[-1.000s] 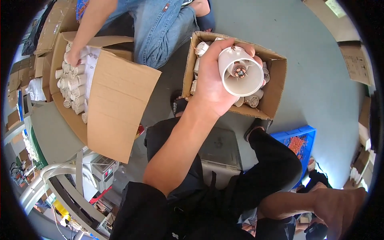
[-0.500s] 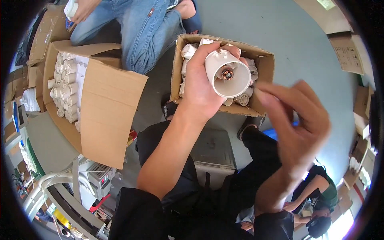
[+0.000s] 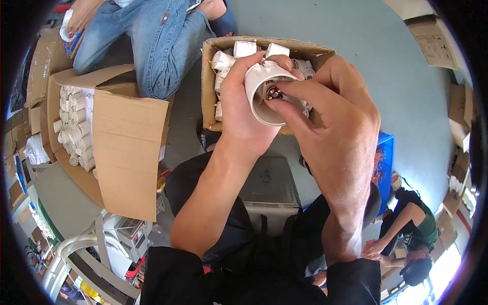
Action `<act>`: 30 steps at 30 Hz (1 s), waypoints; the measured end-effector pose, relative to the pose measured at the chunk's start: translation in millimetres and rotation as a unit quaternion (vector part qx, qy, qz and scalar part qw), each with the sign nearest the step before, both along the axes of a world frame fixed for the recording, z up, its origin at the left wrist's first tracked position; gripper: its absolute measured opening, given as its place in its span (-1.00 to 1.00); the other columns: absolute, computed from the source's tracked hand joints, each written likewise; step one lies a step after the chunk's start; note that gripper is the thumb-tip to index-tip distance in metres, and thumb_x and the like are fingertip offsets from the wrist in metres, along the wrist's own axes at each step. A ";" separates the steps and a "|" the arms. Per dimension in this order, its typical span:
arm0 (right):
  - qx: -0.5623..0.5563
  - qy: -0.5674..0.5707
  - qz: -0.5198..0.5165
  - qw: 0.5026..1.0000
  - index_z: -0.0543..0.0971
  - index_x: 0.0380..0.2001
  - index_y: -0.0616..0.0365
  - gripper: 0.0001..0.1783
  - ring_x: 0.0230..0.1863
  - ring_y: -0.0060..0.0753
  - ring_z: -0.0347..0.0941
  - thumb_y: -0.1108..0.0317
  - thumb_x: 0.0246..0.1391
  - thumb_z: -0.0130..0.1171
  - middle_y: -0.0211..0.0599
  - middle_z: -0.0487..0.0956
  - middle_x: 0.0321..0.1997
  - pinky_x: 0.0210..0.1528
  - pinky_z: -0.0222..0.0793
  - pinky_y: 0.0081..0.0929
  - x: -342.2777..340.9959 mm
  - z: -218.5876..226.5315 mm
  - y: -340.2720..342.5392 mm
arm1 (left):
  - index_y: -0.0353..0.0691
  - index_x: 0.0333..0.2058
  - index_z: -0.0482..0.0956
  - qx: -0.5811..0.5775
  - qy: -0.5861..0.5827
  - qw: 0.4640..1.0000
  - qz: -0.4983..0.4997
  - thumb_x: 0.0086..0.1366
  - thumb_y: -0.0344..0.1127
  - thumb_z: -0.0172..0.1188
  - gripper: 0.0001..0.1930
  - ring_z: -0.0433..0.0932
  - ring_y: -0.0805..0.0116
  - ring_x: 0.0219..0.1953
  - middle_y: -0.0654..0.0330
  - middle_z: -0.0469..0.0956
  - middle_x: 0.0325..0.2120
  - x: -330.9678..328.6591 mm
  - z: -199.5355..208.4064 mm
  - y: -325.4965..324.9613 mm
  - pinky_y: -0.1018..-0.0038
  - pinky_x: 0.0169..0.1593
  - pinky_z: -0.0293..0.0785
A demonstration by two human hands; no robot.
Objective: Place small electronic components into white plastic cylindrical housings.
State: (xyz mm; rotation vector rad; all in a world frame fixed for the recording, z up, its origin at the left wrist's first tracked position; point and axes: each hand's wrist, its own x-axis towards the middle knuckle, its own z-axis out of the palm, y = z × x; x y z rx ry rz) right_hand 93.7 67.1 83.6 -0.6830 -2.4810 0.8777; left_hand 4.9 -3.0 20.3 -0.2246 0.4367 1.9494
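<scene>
A white plastic cup-shaped housing (image 3: 258, 79) is gripped in my left hand (image 3: 240, 114), its open mouth tilted up toward me. Inside the housing sits a small round motor core (image 3: 274, 93) with copper windings. My right hand (image 3: 338, 119) reaches in from the right. Its thumb and forefinger pinch the core at the mouth of the housing, and they partly cover it. Both hands are above an open cardboard box (image 3: 208, 86) that holds several similar white housings (image 3: 245, 49).
On the left, a larger carton (image 3: 133, 152) holds many white cylinders (image 3: 76, 119). A person in jeans (image 3: 165, 48) kneels beyond it. Between my legs stands a grey lidded bin (image 3: 269, 180). At right are a blue crate (image 3: 387, 160) and another person (image 3: 417, 218).
My right hand has moved left and down from beside the housing, and its thumb and forefinger are now in the housing's mouth at the core. The view has shifted slightly.
</scene>
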 end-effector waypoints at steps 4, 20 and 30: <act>0.017 0.009 0.019 1.000 0.60 -0.51 0.24 -0.79 -0.51 -0.42 0.31 0.53 -0.36 0.36 -0.33 0.35 -0.56 -0.49 0.24 -0.53 -1.4 -1.3 -2.7 | -0.25 -0.40 0.50 0.015 -0.002 1.000 0.007 0.25 -0.11 -0.18 -0.64 0.48 0.29 -0.31 0.10 0.51 -0.46 1.5 -0.8 -4.6 0.42 -0.17 0.37; -0.028 0.007 -0.009 1.000 0.56 -0.55 0.26 -0.83 -0.65 -0.66 0.13 0.56 -0.31 0.35 -0.42 0.32 -0.60 -0.62 0.00 -0.63 3.6 -8.9 -6.4 | -0.27 -0.44 0.48 -0.013 0.030 0.999 0.005 0.25 -0.19 -0.23 -0.66 0.49 0.32 -0.39 0.11 0.50 -0.50 3.8 -10.1 -0.8 0.46 -0.21 0.40; -0.037 0.013 -0.022 0.999 0.57 -0.54 0.27 -0.84 -0.64 -0.64 0.14 0.55 -0.30 0.34 -0.41 0.33 -0.61 -0.61 0.04 -0.63 4.9 -9.9 -8.1 | -0.28 -0.44 0.47 -0.029 0.053 0.998 0.025 0.26 -0.20 -0.27 -0.65 0.49 0.32 -0.39 0.13 0.50 -0.50 5.3 -10.7 0.9 0.46 -0.22 0.40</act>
